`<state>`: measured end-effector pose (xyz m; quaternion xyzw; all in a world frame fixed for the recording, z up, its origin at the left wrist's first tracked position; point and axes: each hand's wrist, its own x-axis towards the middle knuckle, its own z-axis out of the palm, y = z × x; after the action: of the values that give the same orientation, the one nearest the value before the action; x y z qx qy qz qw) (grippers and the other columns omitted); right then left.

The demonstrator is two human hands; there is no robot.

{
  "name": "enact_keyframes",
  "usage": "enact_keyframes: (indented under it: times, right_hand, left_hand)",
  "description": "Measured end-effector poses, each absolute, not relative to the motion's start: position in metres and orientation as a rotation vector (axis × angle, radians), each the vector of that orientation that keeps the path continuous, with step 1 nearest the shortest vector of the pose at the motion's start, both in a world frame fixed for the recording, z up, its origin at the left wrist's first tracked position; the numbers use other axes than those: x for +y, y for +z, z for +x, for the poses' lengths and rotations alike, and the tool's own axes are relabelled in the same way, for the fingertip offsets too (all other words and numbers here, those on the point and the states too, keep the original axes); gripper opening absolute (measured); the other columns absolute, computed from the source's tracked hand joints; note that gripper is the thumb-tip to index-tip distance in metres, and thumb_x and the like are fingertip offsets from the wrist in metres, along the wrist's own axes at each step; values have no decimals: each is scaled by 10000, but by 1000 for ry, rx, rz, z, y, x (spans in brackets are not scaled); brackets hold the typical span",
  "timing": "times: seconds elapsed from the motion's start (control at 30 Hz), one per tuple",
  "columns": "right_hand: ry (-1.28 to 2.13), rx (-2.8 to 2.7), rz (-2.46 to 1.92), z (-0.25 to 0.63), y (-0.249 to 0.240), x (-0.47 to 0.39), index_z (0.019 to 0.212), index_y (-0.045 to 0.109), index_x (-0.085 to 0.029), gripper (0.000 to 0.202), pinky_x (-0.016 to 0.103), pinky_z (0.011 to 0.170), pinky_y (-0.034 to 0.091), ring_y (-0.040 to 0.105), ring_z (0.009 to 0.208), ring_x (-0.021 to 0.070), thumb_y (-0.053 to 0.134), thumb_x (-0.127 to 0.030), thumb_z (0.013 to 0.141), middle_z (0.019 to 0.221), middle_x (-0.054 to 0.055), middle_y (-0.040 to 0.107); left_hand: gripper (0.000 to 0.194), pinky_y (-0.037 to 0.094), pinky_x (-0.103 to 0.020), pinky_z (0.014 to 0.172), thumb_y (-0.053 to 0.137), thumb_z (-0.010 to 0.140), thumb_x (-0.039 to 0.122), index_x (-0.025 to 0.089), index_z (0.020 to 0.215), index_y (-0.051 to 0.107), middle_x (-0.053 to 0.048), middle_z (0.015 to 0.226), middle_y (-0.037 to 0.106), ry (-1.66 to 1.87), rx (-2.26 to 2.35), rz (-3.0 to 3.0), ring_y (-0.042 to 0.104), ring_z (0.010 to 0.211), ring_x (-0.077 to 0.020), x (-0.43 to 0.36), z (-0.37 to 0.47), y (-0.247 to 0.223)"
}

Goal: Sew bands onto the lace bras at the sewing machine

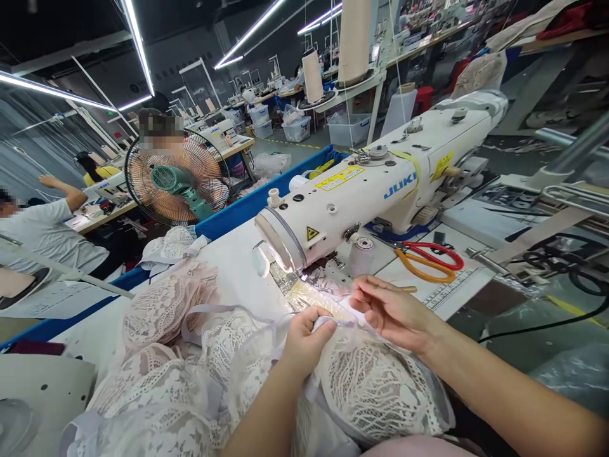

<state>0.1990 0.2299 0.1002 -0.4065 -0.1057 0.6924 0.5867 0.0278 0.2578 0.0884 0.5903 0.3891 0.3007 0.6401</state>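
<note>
My left hand (308, 337) pinches the edge of a white lace bra (380, 381) between thumb and fingers. The bra drapes across my lap and the table front, its patterned cup facing up. Just right of the left hand, my right hand (392, 311) hovers above the bra's upper edge with its fingers curled together; whatever they may hold is too small to make out. Beyond both hands stands a white sewing machine (342, 209), its lamp lighting the needle area. More white lace bras (157, 400) are heaped to the left, beside pinkish lace pieces (166, 304).
Red-and-orange-handled scissors (428, 260) lie right of a thread spool (362, 254) on the machine table. A blue-edged trough (266, 190) runs behind the table. Further back are a large fan (178, 178), tall thread cones (354, 41) and other people (42, 235) at machines.
</note>
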Motion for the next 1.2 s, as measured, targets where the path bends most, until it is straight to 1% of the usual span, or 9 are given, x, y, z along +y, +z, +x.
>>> enact_keyframes:
  times: [0.07, 0.13, 0.27, 0.37, 0.53, 0.87, 0.97, 1.07, 1.2]
  right_hand:
    - [1581, -273, -924, 201, 101, 229, 624, 497, -188, 215, 127, 410, 446, 438, 453, 39, 695, -253, 679, 516, -73, 431]
    - [1498, -302, -959, 203, 102, 229, 610, 490, -190, 255, 133, 415, 454, 366, 413, 24, 716, -299, 657, 493, -90, 392]
    - [1337, -326, -995, 214, 102, 231, 589, 476, -191, 311, 140, 437, 461, 344, 417, 25, 746, -345, 605, 485, -96, 379]
    - [1190, -398, -983, 227, 99, 231, 584, 480, -196, 325, 193, 520, 510, 360, 436, 37, 757, -365, 581, 477, -95, 378]
    - [959, -566, -1032, 242, 92, 227, 598, 475, -206, 314, 294, 624, 539, 385, 451, 57, 704, -415, 648, 491, -89, 395]
    - [823, -839, -1207, 246, 81, 225, 668, 486, -234, 235, 346, 678, 500, 398, 496, 99, 572, -428, 769, 502, -73, 416]
    - [857, -993, -1345, 242, 80, 224, 709, 482, -231, 175, 326, 645, 470, 458, 548, 125, 516, -376, 801, 542, -50, 490]
    - [923, -1279, -1487, 230, 85, 221, 785, 496, -220, 117, 292, 611, 430, 516, 629, 150, 454, -321, 825, 644, -13, 571]
    - [1014, -1605, -1425, 207, 98, 223, 825, 516, -206, 159, 290, 708, 424, 541, 800, 171, 385, -293, 852, 843, 32, 593]
  left_hand:
    - [237, 298, -195, 499, 638, 647, 347, 140, 668, 524, 34, 561, 469, 660, 872, 1170, 385, 507, -70, 258, 29, 87]
    - [271, 287, -194, 487, 673, 609, 358, 137, 658, 524, 38, 540, 472, 642, 862, 1043, 386, 486, -67, 259, 30, 86]
    - [278, 294, -198, 483, 704, 575, 337, 130, 634, 530, 31, 513, 499, 637, 869, 916, 413, 468, -72, 259, 31, 90]
    - [289, 297, -201, 483, 722, 551, 337, 127, 617, 534, 28, 504, 510, 647, 878, 885, 422, 462, -74, 259, 31, 93]
    - [275, 290, -202, 474, 721, 559, 327, 130, 625, 540, 32, 497, 509, 652, 860, 858, 417, 452, -73, 260, 30, 93]
    - [293, 300, -209, 486, 716, 560, 350, 131, 614, 529, 26, 513, 513, 640, 873, 878, 432, 471, -80, 260, 29, 92]
    - [289, 297, -204, 484, 717, 561, 343, 129, 623, 533, 30, 510, 509, 650, 872, 872, 423, 466, -73, 261, 28, 93]
    - [293, 294, -199, 479, 719, 566, 347, 130, 623, 530, 33, 511, 502, 642, 869, 882, 414, 463, -68, 263, 26, 94]
    - [296, 323, -205, 504, 716, 583, 354, 129, 676, 546, 16, 565, 533, 624, 836, 908, 452, 505, -82, 265, 22, 93]
